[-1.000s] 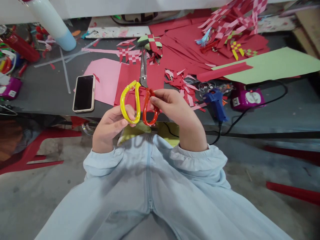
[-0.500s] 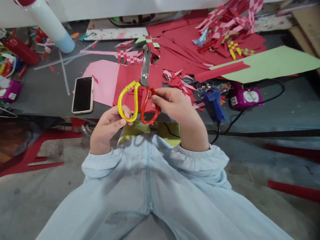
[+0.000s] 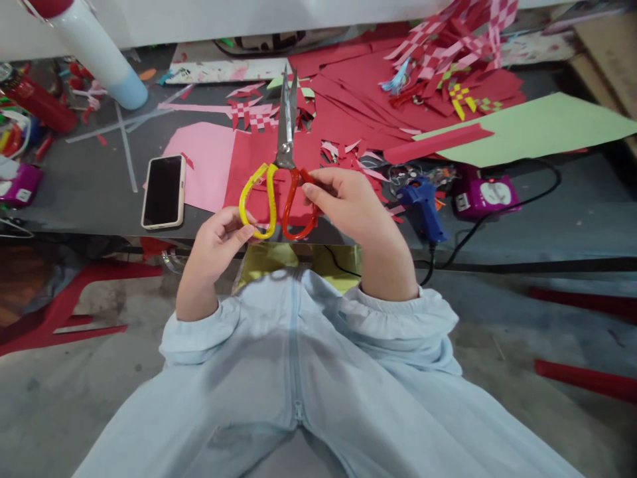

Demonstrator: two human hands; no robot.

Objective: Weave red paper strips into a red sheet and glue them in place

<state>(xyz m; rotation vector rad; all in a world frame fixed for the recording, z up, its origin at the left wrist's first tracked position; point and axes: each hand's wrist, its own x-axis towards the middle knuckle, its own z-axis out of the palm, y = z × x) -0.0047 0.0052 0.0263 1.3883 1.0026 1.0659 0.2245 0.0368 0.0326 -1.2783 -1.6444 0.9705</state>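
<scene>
A pair of scissors (image 3: 285, 143) is held up over the table's front edge, blades pointing away from me and slightly parted at the tips. One handle loop is yellow, the other red. My left hand (image 3: 213, 245) pinches the bottom of the yellow loop between thumb and fingers. With thumb and fingers closed, my right hand (image 3: 351, 202) grips the outer side of the red loop. Beneath the scissors lie a red paper sheet (image 3: 249, 149) and a pink paper sheet (image 3: 206, 156). Red and pink paper scraps (image 3: 346, 154) are scattered beside my right hand.
A phone (image 3: 163, 192) lies to the left, with a white and blue bottle (image 3: 107, 63) behind it. On the right are a blue glue gun (image 3: 423, 206) with a cord, a purple box (image 3: 485, 192) and a green paper sheet (image 3: 532, 129). Woven paper strips (image 3: 448, 46) are heaped at the back.
The scissors' blades have swung farther away from me and look longer, with the tips higher in view. Both hands keep their hold on the loops.
</scene>
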